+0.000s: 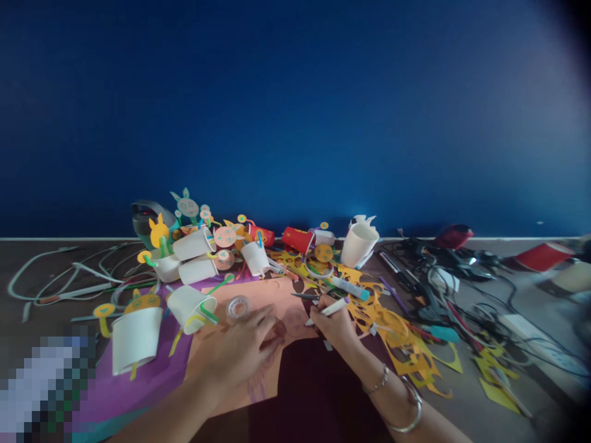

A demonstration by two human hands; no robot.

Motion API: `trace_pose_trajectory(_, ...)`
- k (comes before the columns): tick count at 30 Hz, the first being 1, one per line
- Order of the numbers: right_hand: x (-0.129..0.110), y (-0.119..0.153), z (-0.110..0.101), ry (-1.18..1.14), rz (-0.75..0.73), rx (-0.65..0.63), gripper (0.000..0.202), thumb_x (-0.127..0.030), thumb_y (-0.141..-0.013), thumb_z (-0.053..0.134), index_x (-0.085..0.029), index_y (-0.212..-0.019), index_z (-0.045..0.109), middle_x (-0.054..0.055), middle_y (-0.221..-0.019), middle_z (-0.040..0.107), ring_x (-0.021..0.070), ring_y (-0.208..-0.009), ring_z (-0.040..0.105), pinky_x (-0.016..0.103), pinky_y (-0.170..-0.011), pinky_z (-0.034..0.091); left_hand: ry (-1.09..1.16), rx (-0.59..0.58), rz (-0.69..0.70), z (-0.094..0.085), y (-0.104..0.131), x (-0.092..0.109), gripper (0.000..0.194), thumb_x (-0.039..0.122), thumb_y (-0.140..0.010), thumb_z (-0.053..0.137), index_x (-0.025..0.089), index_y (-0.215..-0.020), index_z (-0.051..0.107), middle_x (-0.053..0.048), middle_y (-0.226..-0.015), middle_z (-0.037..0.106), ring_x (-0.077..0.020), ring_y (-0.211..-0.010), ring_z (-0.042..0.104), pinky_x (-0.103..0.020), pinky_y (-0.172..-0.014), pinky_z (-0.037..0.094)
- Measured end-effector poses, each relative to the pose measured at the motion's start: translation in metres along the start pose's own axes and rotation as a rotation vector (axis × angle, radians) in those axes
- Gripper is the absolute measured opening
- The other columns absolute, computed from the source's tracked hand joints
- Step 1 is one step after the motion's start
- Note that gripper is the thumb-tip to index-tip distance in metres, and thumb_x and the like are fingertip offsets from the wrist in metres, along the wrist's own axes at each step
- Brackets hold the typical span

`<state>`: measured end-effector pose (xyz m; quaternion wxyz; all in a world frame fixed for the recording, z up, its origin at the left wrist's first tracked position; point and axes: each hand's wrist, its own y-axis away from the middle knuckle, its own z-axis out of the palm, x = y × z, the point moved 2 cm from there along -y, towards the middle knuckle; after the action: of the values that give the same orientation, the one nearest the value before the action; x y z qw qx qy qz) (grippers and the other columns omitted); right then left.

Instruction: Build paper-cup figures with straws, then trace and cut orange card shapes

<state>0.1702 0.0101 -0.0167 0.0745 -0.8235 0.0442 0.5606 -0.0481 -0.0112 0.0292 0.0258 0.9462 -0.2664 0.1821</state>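
Note:
My right hand (335, 325) grips a white marker (331, 309) with a purple end, its tip down at a round face drawn on a peach paper sheet (221, 354). Beside that drawing, my left hand (252, 338) lies on the sheet with its fingers apart and partly bent. More purple lines show on the paper below it. A clear tape roll (238, 307) sits just beyond my left hand. Dark pointed blades (305, 296) stick out beside my right fingers; their handles are hidden.
White paper cups (137, 339) with paper animal faces and coloured strips crowd the left and back. Cut yellow paper scraps (401, 338) spread at right, near tangled cables (466, 295) and a power strip (538, 344). A blue wall (295, 123) rises behind.

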Motion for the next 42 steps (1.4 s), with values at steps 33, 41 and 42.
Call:
trace_pose_trajectory(33, -0.009, 0.007, 0.009, -0.075, -0.040, -0.169, 0.026, -0.034, -0.076, 0.061, -0.021, -0.062, 0.043, -0.004, -0.048, 0.050, 0.0119, -0.045, 0.049, 0.021, -0.042, 0.033, -0.034, -0.027, -0.023, -0.011, 0.001, 0.006, 0.030, 0.042, -0.090, 0.045, 0.033, -0.116, 0.057, 0.000, -0.137, 0.052, -0.0248, -0.115, 0.056, -0.037, -0.093, 0.046)
trace_pose_trajectory(41, -0.007, 0.008, 0.009, 0.057, -0.077, -0.139, 0.025, -0.030, -0.073, 0.062, -0.021, -0.058, 0.045, -0.004, -0.049, 0.050, 0.0107, -0.046, 0.046, 0.021, -0.043, 0.031, -0.031, -0.012, -0.012, -0.007, 0.000, 0.003, 0.032, 0.043, -0.090, 0.045, 0.031, -0.118, 0.056, -0.001, -0.138, 0.051, -0.0245, -0.118, 0.054, -0.039, -0.099, 0.042)
trace_pose_trajectory(42, -0.006, 0.008, 0.010, 0.056, -0.078, -0.139, 0.024, -0.030, -0.073, 0.061, -0.021, -0.059, 0.045, -0.004, -0.050, 0.050, 0.0104, -0.047, 0.045, 0.020, -0.043, 0.031, -0.028, -0.008, -0.012, -0.007, 0.000, 0.004, 0.031, 0.043, -0.090, 0.045, 0.031, -0.117, 0.056, -0.001, -0.138, 0.051, -0.0243, -0.118, 0.054, -0.038, -0.099, 0.043)
